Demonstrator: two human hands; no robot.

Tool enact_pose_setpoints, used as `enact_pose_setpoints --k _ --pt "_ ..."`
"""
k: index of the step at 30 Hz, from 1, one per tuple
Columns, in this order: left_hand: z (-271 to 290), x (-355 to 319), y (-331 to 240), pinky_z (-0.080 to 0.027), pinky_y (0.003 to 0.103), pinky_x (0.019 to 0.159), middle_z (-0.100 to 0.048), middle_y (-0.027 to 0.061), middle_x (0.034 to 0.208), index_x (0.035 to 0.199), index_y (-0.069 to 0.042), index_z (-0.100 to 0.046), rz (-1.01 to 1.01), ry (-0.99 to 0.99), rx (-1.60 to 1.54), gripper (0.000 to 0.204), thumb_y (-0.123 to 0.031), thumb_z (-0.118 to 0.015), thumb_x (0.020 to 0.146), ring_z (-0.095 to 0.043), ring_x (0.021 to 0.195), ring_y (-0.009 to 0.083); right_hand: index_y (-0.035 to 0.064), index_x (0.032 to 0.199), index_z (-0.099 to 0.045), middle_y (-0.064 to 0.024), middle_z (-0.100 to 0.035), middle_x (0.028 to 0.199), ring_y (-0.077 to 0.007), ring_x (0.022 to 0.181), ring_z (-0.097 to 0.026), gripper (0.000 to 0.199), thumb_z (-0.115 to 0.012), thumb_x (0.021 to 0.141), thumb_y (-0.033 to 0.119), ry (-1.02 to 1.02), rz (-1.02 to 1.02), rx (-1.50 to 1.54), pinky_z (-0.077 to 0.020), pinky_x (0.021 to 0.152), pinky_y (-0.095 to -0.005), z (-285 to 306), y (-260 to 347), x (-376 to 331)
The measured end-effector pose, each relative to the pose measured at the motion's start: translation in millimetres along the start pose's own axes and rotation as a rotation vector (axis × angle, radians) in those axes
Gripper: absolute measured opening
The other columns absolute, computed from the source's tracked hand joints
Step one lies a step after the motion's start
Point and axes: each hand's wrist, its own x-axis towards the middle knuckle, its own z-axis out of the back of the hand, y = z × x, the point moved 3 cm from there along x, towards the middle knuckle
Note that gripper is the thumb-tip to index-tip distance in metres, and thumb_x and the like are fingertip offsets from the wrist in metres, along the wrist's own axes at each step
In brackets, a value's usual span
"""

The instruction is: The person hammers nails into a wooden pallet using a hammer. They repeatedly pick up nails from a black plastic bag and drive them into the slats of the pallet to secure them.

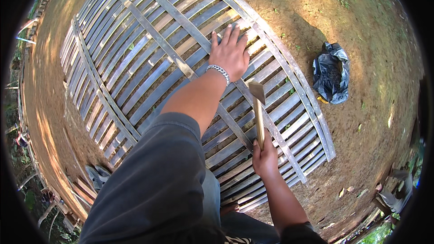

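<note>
Beneath both hands lies a large panel of wooden or bamboo slats (pixel 156 77), crossed by several long strips dotted with small nail heads. My left hand (pixel 229 54), with a chain bracelet at its wrist, rests palm down on the panel near its right side, fingers stretched out. Closed around a pale wooden handle, my right hand (pixel 266 156) holds a hatchet (pixel 258 115) over the lower right part of the panel. Its wedge-shaped metal head points up, just right of and below my left hand. What lies under my left palm is hidden.
A black plastic bag (pixel 331 74) stands with its mouth wide on the bare dirt right of the panel. A pair of dark shoes (pixel 97 175) sits at the lower left. Wooden poles (pixel 31 153) run along the far left edge. My foot (pixel 229 208) is beside the panel's near edge.
</note>
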Motion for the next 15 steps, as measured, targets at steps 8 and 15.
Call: enact_pose_setpoints --k 8,15 --pt "3 1 0 -0.019 0.066 0.124 -0.037 0.0163 0.164 0.147 -0.012 -0.054 0.001 0.017 0.002 0.05 -0.031 -0.048 0.101 -0.028 0.155 0.0337 0.001 0.15 -0.045 -0.0246 -0.07 0.095 -0.0407 0.08 -0.073 0.054 -0.061 0.099 0.004 -0.045 -0.013 0.116 -0.0581 0.071 -0.0456 9 12 -1" --pt "4 0 1 -0.02 0.066 0.124 -0.038 0.0167 0.163 0.147 -0.011 -0.054 -0.007 0.003 0.008 0.05 -0.031 -0.047 0.102 -0.028 0.155 0.0338 -0.0016 0.149 -0.043 -0.0224 -0.071 0.096 -0.0326 0.083 -0.075 0.054 -0.061 0.098 0.002 -0.139 0.123 0.161 -0.0587 0.071 -0.0428 18 13 -8"
